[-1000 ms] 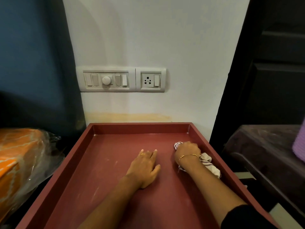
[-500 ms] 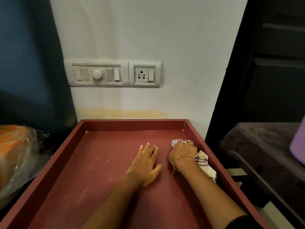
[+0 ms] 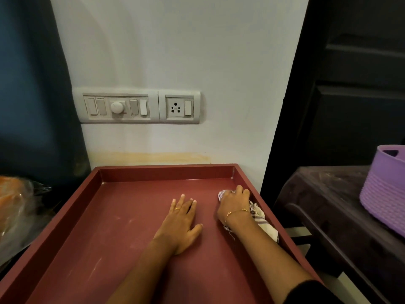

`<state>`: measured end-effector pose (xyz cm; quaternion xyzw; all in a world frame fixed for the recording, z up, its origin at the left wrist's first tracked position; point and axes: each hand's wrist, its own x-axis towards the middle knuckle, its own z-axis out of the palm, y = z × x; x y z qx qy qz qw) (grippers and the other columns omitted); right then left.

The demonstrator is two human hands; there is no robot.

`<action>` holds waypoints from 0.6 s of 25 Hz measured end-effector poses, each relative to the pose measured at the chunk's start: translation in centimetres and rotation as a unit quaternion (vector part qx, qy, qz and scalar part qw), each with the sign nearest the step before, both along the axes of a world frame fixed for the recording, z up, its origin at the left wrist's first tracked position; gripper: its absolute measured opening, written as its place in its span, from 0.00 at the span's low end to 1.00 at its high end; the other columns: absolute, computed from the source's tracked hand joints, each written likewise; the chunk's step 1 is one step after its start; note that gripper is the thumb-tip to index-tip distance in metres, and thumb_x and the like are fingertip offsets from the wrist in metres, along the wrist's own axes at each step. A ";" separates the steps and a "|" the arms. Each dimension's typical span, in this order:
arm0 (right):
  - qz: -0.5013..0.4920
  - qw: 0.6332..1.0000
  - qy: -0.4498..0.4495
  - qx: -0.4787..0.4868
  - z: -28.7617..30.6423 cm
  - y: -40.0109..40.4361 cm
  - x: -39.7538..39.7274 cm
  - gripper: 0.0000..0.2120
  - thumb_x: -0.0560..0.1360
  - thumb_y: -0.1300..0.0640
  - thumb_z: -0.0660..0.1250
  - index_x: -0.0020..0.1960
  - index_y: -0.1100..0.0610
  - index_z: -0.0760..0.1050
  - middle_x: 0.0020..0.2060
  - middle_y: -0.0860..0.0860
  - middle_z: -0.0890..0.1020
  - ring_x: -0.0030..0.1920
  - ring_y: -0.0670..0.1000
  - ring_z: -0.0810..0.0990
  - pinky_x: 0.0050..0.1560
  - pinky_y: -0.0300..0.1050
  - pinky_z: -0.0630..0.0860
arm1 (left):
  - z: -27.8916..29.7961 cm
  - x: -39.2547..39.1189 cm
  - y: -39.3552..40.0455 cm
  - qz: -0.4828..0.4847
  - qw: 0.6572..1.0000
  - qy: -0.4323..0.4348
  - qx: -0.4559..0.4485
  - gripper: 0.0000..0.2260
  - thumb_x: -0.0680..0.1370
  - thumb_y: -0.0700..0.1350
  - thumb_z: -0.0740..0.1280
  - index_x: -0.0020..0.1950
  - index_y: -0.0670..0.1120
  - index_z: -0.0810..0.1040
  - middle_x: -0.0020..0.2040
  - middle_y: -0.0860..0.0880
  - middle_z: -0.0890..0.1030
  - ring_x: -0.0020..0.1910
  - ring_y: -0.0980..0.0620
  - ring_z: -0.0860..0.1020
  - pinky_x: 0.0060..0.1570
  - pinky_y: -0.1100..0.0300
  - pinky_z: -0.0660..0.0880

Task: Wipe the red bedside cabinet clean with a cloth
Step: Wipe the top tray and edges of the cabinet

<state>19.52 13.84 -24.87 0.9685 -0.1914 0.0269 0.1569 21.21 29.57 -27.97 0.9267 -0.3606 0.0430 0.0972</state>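
The red bedside cabinet fills the lower middle of the head view; its top is a shallow tray with a raised rim, marked with pale dusty streaks. My left hand lies flat on the top near the centre, fingers spread, holding nothing. My right hand presses a white cloth with dark stripes against the top beside the right rim, near the far right corner. Most of the cloth is hidden under the hand and wrist; its tail trails back along the rim.
A white wall with a switch panel and socket stands behind the cabinet. A dark table with a purple basket is on the right. An orange bundle in clear plastic sits on the left.
My right hand has pushed the cloth a little farther towards the far right corner. My left hand stays flat in the same spot. The camera has shifted slightly.
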 end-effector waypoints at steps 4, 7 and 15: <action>0.010 0.997 -0.020 0.079 -0.2 -0.4 -2.3 0.20 0.75 0.57 0.56 0.67 0.54 0.65 0.61 0.57 0.76 0.62 0.60 0.67 0.62 0.52 0.63 | 0.1 -0.5 0.1 0.001 1.000 -0.004 -0.008 0.47 0.61 0.63 0.34 0.76 0.42 0.46 0.78 0.47 0.50 0.77 0.47 0.40 0.72 0.56 0.34; -0.014 0.996 -0.029 0.081 -0.8 -0.3 -4.1 0.19 0.75 0.58 0.56 0.65 0.55 0.69 0.61 0.58 0.76 0.62 0.60 0.67 0.62 0.53 0.65 | 0.1 -0.5 0.1 0.006 1.000 0.004 -0.023 0.45 0.63 0.62 0.35 0.76 0.41 0.47 0.78 0.45 0.51 0.77 0.47 0.42 0.73 0.56 0.36; 0.084 0.985 -0.070 0.137 -0.9 2.9 -4.4 0.20 0.76 0.56 0.56 0.67 0.51 0.68 0.64 0.55 0.73 0.62 0.60 0.66 0.61 0.52 0.65 | 0.3 -0.8 0.4 0.006 0.997 0.042 -0.057 0.35 0.71 0.53 0.43 0.76 0.41 0.47 0.78 0.45 0.50 0.77 0.49 0.44 0.73 0.59 0.37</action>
